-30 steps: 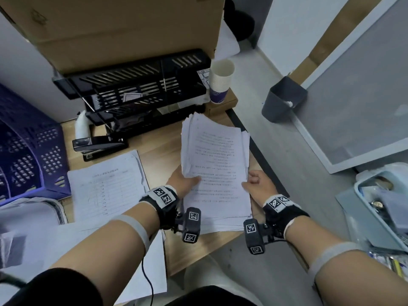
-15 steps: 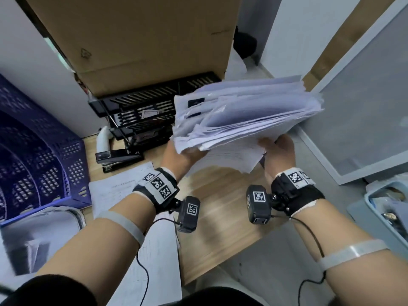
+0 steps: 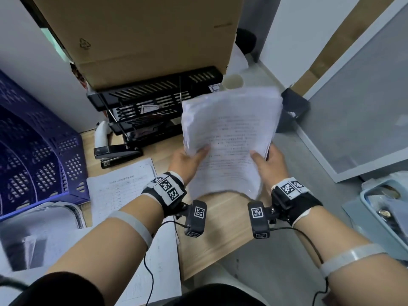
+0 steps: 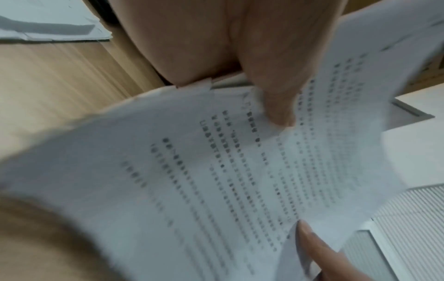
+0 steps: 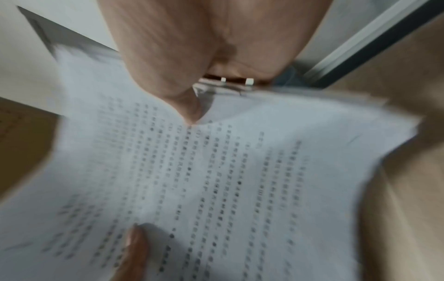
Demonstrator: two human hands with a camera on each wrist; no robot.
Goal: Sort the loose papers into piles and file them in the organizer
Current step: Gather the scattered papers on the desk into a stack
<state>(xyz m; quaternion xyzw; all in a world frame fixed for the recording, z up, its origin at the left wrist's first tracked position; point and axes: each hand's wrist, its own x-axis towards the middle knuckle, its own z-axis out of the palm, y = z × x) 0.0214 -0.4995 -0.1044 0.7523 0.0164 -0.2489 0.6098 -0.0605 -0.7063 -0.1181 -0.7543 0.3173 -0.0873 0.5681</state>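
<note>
The stack of papers [image 3: 229,138] is a thick sheaf of white sheets; the top sheet carries rows of small dark print, too blurred to read. Its edges are uneven, with sheets fanned out along the 9 o'clock side. The stack is held in the air above the wooden desk [image 3: 220,235], just in front of the black tiered organizer [image 3: 154,100]. Its long axis runs from 6 o'clock to 12 o'clock in the head view, with the far end tilted up and leaning slightly toward 1 o'clock.

The left hand [image 3: 187,161] clamps the stack's lower 9 o'clock edge, thumb [image 4: 276,106] pressed on the top sheet. The right hand [image 3: 268,164] clamps the lower 3 o'clock edge likewise, thumb on top, fingers beneath.

At 9 o'clock on the desk lie a printed form [image 3: 121,186] and a black stapler [image 3: 117,151].
</note>
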